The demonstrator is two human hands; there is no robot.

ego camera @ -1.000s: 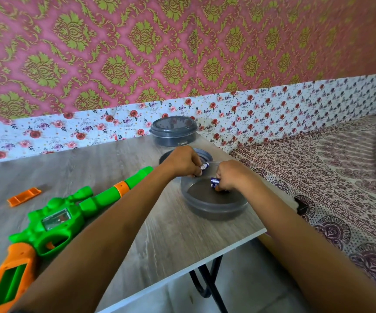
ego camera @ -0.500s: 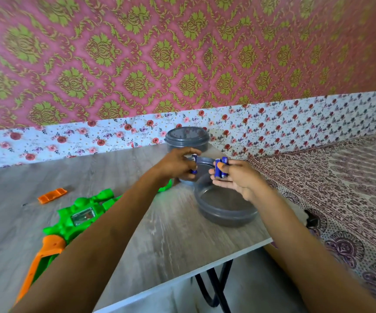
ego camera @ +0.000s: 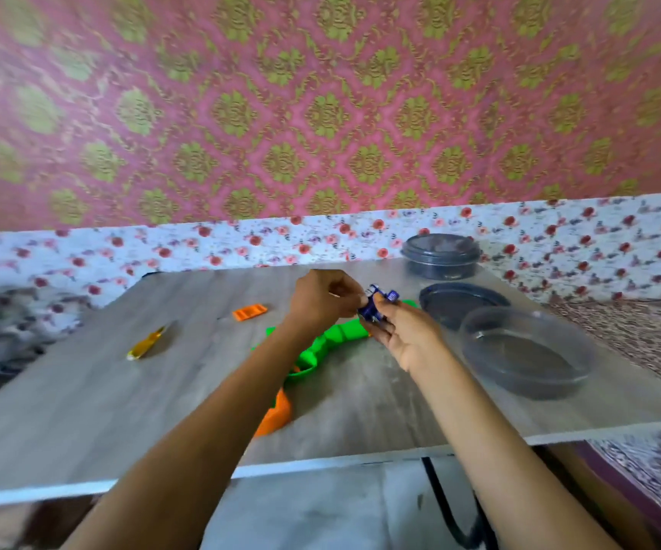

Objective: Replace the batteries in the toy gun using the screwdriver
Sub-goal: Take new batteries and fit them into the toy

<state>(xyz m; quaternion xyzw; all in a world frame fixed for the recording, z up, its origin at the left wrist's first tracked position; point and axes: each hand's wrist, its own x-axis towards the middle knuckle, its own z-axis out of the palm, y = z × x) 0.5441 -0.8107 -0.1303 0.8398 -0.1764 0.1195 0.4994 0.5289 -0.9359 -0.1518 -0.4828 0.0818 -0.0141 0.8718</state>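
- The counter is blurred on its left side; its near edge runs across the lower part of the view.
- The toy gun lies mid-counter, with its orange grip towards the near edge and its green barrel aimed at the far right corner. The left forearm hides most of its body, so the battery bay cannot be seen. Half a second ago more of the green body showed.
- An open container stands by the right edge, and its dark bottom shows through the clear wall.
- A closed container stands at the far right corner; what is in it cannot be made out through the dark lid.
- A loose lid lies flat between the two containers.
- The right hand is palm up, with its fingers curled around the batteries.
- The left hand has its fingertips pinched on the same cluster. Earlier both hands were over the open container's far rim; now they are above the gun's barrel, left of the lid.
- The screwdriver, yellow and smeared, lies towards the left edge. It has newly come into view.
- An orange battery cover lies near the far edge.
- The batteries are blue and held off the counter between both hands. Their number is hard to tell. Before, each hand held its own.
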